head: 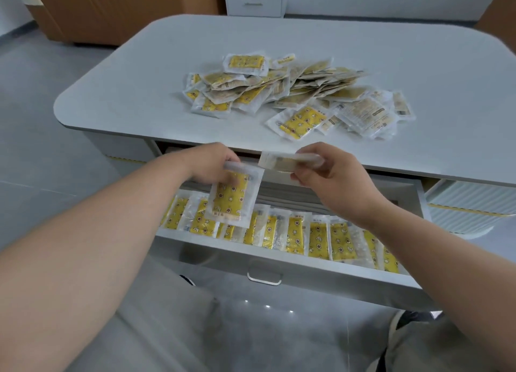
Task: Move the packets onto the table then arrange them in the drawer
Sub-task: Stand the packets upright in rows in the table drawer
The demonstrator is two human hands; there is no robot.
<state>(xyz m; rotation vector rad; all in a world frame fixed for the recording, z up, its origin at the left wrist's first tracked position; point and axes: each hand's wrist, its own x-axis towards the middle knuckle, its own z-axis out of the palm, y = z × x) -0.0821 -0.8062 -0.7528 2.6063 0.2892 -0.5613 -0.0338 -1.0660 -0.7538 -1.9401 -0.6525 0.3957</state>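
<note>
Your left hand (213, 163) pinches a yellow packet (232, 198) over the drawer (279, 261); your right hand (333, 175) fingers clamp a second packet (290, 161).

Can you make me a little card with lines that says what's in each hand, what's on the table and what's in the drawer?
left hand: holds a yellow packet by its top edge, above the drawer
right hand: pinches a second packet, seen nearly edge-on
table: white, with a loose pile of packets on top
drawer: pulled open, with an overlapping row of packets along its front wall
left to do: the pile is not yet in the drawer
</note>
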